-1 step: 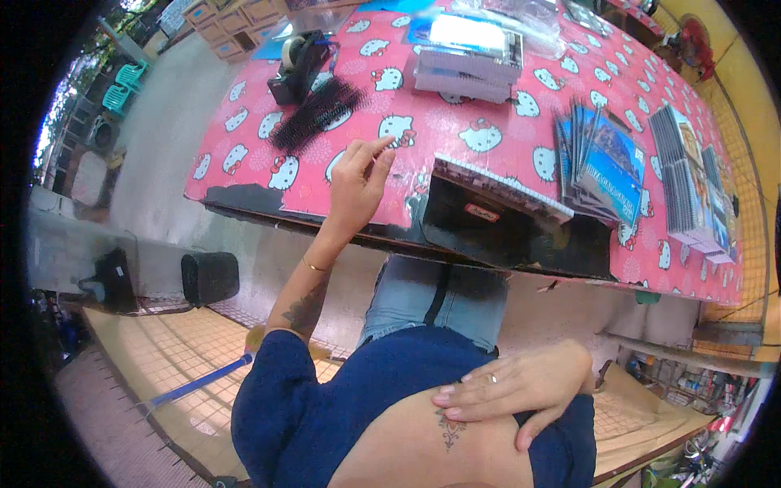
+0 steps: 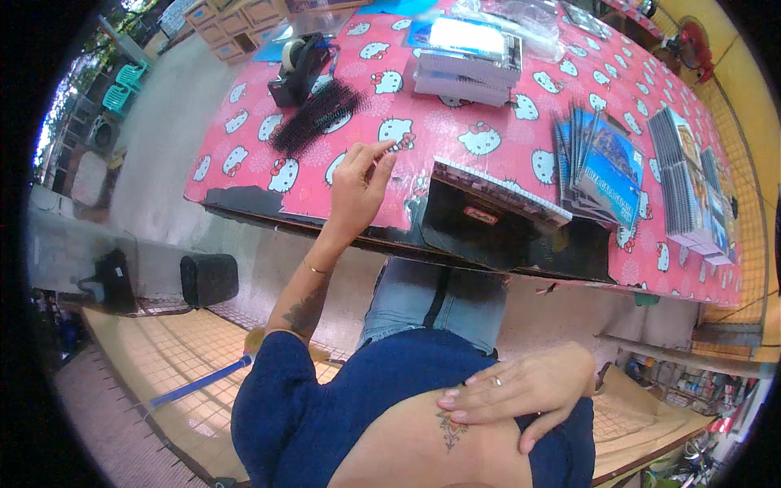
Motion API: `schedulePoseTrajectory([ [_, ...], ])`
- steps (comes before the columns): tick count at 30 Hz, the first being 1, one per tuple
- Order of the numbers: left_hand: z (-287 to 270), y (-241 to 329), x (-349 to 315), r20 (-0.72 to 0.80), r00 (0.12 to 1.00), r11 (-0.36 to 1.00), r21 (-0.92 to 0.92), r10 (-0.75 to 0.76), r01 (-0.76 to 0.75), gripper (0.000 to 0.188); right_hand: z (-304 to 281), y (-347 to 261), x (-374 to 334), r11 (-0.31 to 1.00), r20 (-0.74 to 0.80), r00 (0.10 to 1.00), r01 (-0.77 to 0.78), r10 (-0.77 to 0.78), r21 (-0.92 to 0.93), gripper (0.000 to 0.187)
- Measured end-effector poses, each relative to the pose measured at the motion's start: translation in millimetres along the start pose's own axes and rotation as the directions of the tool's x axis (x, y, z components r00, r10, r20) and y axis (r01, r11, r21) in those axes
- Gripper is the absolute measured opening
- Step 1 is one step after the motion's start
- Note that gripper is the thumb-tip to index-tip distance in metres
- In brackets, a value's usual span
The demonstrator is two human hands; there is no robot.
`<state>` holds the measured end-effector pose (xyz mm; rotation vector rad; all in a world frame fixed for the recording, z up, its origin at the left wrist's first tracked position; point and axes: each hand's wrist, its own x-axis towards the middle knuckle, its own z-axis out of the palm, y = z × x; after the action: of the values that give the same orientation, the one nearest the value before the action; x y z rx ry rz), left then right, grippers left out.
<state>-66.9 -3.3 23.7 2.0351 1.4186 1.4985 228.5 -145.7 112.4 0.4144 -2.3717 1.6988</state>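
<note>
My left hand hovers over or rests on the near edge of a pink patterned tablecloth. Its index finger and thumb are stretched apart and nothing shows between them. Just beyond lies a bundle of black binding coils, with a black tape dispenser behind it. To the right of this hand, a long stack of printed sheets sits at the table's edge. My right hand lies flat against my upper chest, fingers extended, holding nothing.
Fanned booklets with blue covers lie on the right, beside piles of spiral-bound booklets. Another pile and clear plastic are farther back. Cardboard boxes stand far left. A black bin is below left.
My right hand has shifted very slightly to the right on my chest. My left hand and the things on the table look the same.
</note>
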Motion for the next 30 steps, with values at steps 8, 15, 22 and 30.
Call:
schedulePoseTrajectory([
  [8, 0.9, 28.7, -2.5, 0.075, 0.997, 0.998, -0.068, 0.023, -0.018, 0.022, -20.6, -9.2, -9.6, 0.986, 0.081, 0.985, 0.155, -0.15, -0.06, 0.056],
  [15, -1.3, 38.8, -2.9, 0.204, 0.979, 0.988, -0.142, -0.025, 0.055, 0.024, -81.3, 51.0, 45.5, 0.057, -0.852, 0.488, -0.861, -0.189, -0.505, 0.037],
  [22, 5.1, 29.8, 8.1, 0.327, 0.945, 0.997, 0.057, 0.027, -0.048, 0.033, -105.8, 111.3, 36.9, 0.149, -0.944, 0.323, -0.932, -0.071, -0.33, 0.018],
  [30, -11.2, 32.9, 40.4, 0.563, 0.826, 0.996, -0.063, -0.012, 0.058, 0.038, -108.0, 107.2, 34.9, 0.181, -0.952, 0.304, -0.934, -0.046, -0.307, 0.018],
])
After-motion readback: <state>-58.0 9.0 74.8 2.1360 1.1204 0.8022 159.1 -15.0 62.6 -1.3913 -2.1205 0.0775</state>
